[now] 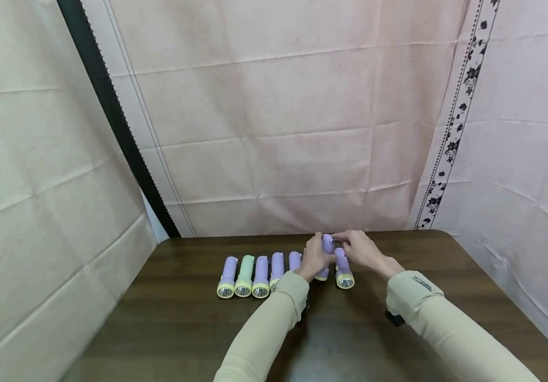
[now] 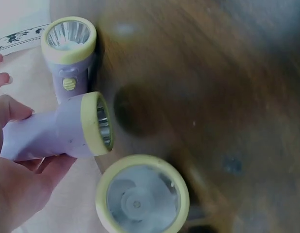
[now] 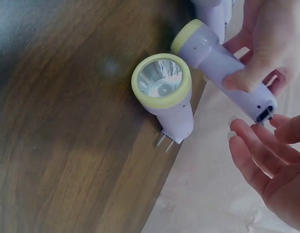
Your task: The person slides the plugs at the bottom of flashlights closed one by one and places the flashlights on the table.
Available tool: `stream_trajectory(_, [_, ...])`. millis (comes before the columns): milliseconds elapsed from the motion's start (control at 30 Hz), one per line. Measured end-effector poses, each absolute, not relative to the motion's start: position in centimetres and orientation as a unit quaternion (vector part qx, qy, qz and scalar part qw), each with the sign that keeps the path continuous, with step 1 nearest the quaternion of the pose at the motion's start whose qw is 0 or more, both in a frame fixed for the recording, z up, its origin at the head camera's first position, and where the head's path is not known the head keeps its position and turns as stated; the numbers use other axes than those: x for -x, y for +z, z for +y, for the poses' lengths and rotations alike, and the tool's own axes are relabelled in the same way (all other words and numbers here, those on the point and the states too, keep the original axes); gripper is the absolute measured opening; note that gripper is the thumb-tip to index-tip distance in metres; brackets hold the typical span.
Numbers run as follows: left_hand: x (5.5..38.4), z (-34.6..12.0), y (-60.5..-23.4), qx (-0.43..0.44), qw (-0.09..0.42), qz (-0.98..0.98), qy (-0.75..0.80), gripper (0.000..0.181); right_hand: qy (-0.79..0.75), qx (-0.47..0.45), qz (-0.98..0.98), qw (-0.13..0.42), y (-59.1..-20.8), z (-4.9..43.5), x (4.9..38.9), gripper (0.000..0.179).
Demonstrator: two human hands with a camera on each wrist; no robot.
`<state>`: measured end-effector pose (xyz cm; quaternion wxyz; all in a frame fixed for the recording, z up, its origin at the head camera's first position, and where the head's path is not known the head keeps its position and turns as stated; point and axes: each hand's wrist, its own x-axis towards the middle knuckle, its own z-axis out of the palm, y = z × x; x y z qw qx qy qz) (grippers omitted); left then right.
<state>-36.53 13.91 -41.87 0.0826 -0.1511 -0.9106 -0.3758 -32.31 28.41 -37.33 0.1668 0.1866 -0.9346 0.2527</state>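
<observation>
My left hand point(image 1: 316, 257) grips the barrel of a purple flashlight point(image 2: 48, 131) with a pale yellow rim. It is raised and tilted, lens end lower. At its tail, a black slot with small metal prongs point(image 3: 270, 114) shows in the right wrist view. My right hand point(image 3: 281, 170) has its fingertips at that tail end, fingers loosely bent; exact contact is hard to tell. Beside it stands another purple flashlight point(image 3: 176, 114), its two plug prongs point(image 3: 164, 141) folded out. In the left wrist view its yellow switch point(image 2: 69, 84) shows.
To the left, a row of flashlights runs along the brown table point(image 1: 173, 318): several purple ones point(image 1: 228, 273) and a green one point(image 1: 245, 276). My left hand partly hides the row's right end. Pale cloth point(image 1: 279, 132) hangs behind the table's far edge.
</observation>
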Motion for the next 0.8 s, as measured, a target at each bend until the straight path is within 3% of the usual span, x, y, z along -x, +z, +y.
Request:
stream_trajectory(267, [36.7, 13.8, -41.3, 0.166, 0.161, -0.886, -0.402, 0.049, 0.271, -0.187, -0.931, 0.159, -35.8, 27.8, 32.4, 0.044])
stream_trajectory(433, [36.3, 13.7, -41.1, 0.169, 0.152, -0.877, -0.424, 0.051, 0.314, -0.186, -0.923, 0.125, -35.9, 27.8, 32.3, 0.048])
stream_trajectory(800, [35.2, 13.1, -41.3, 0.177, 0.147, -0.874, -0.428, 0.050, 0.326, -0.218, -0.914, 0.107, -36.4, 27.2, 32.3, 0.056])
